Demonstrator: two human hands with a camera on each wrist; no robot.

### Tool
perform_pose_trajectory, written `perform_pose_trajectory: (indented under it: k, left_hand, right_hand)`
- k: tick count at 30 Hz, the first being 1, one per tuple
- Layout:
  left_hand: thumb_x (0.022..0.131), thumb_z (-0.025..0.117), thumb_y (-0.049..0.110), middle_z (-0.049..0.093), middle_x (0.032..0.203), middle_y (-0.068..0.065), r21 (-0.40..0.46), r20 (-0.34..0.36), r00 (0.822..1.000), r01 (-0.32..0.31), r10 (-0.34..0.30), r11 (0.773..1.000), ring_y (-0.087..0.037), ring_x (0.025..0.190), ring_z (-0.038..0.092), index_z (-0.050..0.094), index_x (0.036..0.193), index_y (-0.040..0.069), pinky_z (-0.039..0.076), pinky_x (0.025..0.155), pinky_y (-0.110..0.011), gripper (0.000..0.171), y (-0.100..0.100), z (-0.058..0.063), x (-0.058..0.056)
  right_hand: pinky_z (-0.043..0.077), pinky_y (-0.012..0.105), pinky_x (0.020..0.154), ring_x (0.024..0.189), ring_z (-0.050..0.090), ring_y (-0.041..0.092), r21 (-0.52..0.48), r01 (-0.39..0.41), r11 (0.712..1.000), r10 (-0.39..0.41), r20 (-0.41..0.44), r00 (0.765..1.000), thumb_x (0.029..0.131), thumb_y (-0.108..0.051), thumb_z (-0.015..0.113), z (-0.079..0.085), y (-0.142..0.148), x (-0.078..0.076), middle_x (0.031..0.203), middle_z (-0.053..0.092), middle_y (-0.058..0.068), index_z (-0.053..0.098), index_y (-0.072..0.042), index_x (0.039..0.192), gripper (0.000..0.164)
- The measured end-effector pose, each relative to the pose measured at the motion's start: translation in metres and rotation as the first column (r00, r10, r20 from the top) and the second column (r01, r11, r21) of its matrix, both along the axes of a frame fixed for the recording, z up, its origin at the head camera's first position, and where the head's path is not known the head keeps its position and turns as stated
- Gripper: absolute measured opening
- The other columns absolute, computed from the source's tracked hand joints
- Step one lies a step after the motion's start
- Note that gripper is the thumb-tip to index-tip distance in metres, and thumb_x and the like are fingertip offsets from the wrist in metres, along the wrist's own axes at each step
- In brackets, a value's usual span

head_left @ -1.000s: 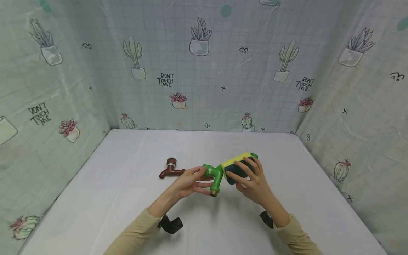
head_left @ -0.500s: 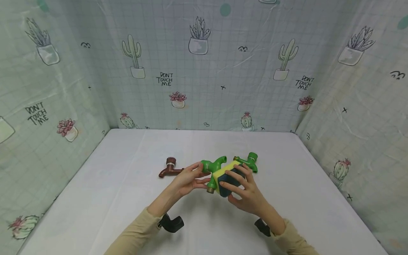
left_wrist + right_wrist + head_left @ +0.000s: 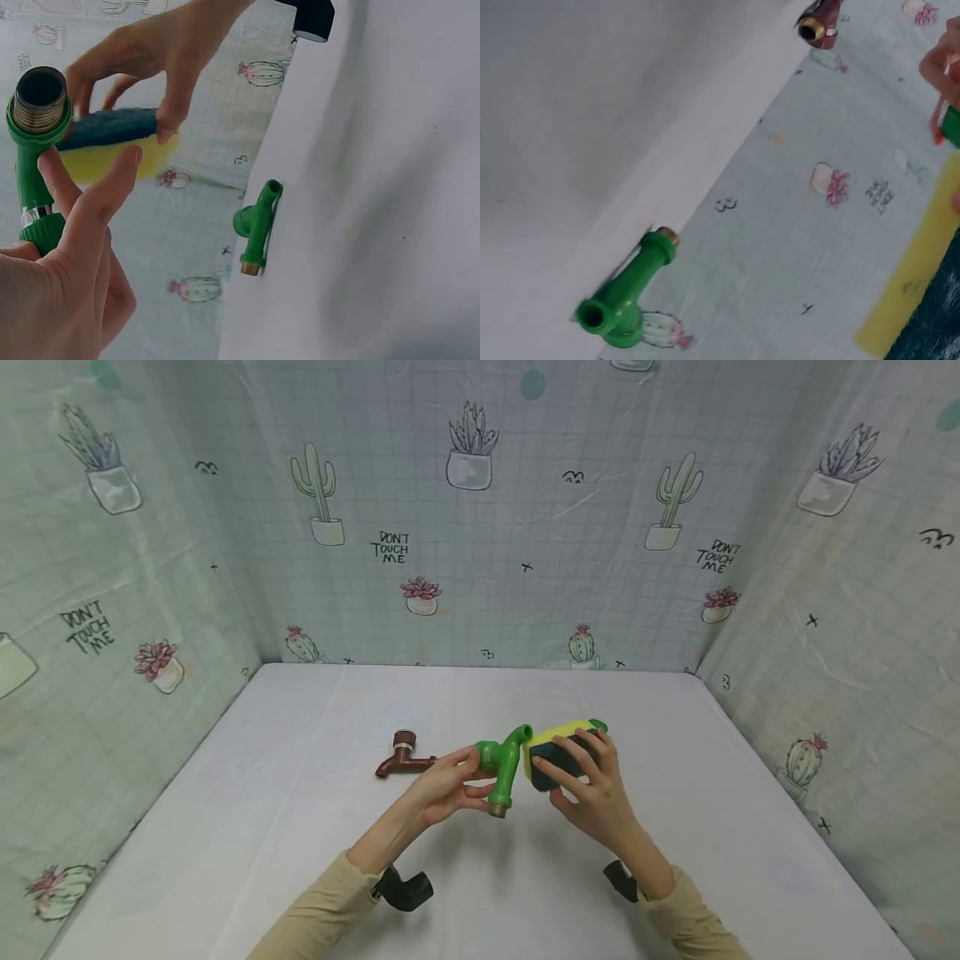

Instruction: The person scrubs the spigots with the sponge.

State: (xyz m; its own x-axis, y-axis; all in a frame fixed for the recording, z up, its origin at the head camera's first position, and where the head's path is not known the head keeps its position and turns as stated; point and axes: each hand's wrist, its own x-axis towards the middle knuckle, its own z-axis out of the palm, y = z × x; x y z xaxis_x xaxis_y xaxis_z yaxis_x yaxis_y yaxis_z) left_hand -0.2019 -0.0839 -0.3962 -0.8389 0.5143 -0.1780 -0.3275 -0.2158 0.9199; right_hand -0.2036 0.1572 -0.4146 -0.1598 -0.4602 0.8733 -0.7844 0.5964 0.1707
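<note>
Raised over the table, my left hand (image 3: 448, 789) grips a green plastic tap (image 3: 507, 770) by its knob end. The tap's threaded brass inlet points down, and in the left wrist view it faces the camera (image 3: 39, 94). My right hand (image 3: 600, 793) holds a yellow sponge (image 3: 557, 732) with a dark scouring side, fingers spread over the dark face. The sponge's left end is right beside the tap's spout. In the right wrist view only part of the sponge (image 3: 911, 281) shows at the right edge. The knob is partly hidden by my left fingers.
A second green tap (image 3: 634, 285) lies on the white table (image 3: 300, 827), mostly hidden behind the sponge in the head view. Farther left lies a brown tap (image 3: 403, 758). Printed cloth walls (image 3: 480, 568) enclose the table's back and sides.
The sponge goes from beside the tap, down-left across its body, and back up-right to the spout. The held tap turns slightly, its spout now showing. My left hand stays nearly in place.
</note>
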Motion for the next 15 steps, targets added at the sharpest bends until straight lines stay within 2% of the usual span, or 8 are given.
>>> perform_pose_trajectory:
  k: [2, 4, 8, 12, 15]
  left_hand:
    - [0.088, 0.043, 0.04, 0.052, 0.103, -0.01, -0.008, -0.003, 1.0, -0.008, 0.008, 1.0, -0.021, 0.085, 0.063, 0.032, 0.134, 0.005, 0.054, 0.076, -0.04, 0.059, 0.001, 0.0, 0.001]
    - [0.088, 0.043, 0.04, 0.052, 0.108, -0.013, -0.017, -0.009, 1.0, -0.022, 0.022, 1.0, -0.024, 0.089, 0.063, 0.032, 0.135, 0.006, 0.051, 0.079, -0.045, 0.059, 0.003, 0.001, 0.001]
    - [0.092, 0.042, 0.034, 0.048, 0.12, -0.022, -0.013, -0.005, 0.997, -0.081, 0.081, 0.997, -0.032, 0.098, 0.061, 0.029, 0.137, 0.009, 0.047, 0.082, -0.051, 0.053, 0.006, 0.001, 0.001]
    - [0.093, 0.044, 0.026, 0.038, 0.13, -0.028, -0.053, -0.022, 0.992, -0.122, 0.121, 0.991, -0.037, 0.103, 0.058, 0.031, 0.137, 0.008, 0.048, 0.081, -0.05, 0.05, 0.009, 0.001, 0.001]
    - [0.092, 0.048, 0.026, 0.039, 0.13, -0.028, -0.131, -0.065, 0.994, -0.095, 0.087, 0.987, -0.032, 0.1, 0.06, 0.035, 0.134, 0.002, 0.051, 0.08, -0.045, 0.05, 0.012, 0.001, 0.002]
  right_hand:
    - [0.029, 0.056, 0.095, 0.108, 0.038, 0.041, -0.03, -0.004, 1.0, 0.006, 0.053, 0.999, 0.084, -0.025, 0.047, -0.003, 0.002, 0.0, 0.116, 0.052, 0.017, 0.063, -0.016, 0.108, 0.03]
    - [0.029, 0.046, 0.101, 0.112, 0.036, 0.039, -0.061, -0.03, 0.998, 0.037, 0.119, 0.992, 0.084, -0.028, 0.049, -0.006, 0.001, 0.001, 0.117, 0.05, 0.017, 0.062, -0.015, 0.109, 0.031]
    - [0.026, 0.025, 0.106, 0.119, 0.033, 0.035, -0.099, -0.089, 0.991, 0.111, 0.242, 0.964, 0.084, -0.035, 0.051, -0.008, -0.002, 0.008, 0.122, 0.047, 0.016, 0.059, -0.015, 0.112, 0.036]
    - [0.032, 0.03, 0.101, 0.121, 0.032, 0.031, -0.111, -0.092, 0.989, 0.122, 0.294, 0.948, 0.084, -0.038, 0.05, -0.007, -0.006, 0.012, 0.126, 0.045, 0.013, 0.058, -0.017, 0.115, 0.038]
    - [0.036, 0.037, 0.094, 0.12, 0.031, 0.03, -0.096, -0.094, 0.991, 0.119, 0.312, 0.942, 0.084, -0.039, 0.049, -0.006, -0.008, 0.013, 0.127, 0.045, 0.013, 0.057, -0.017, 0.117, 0.039]
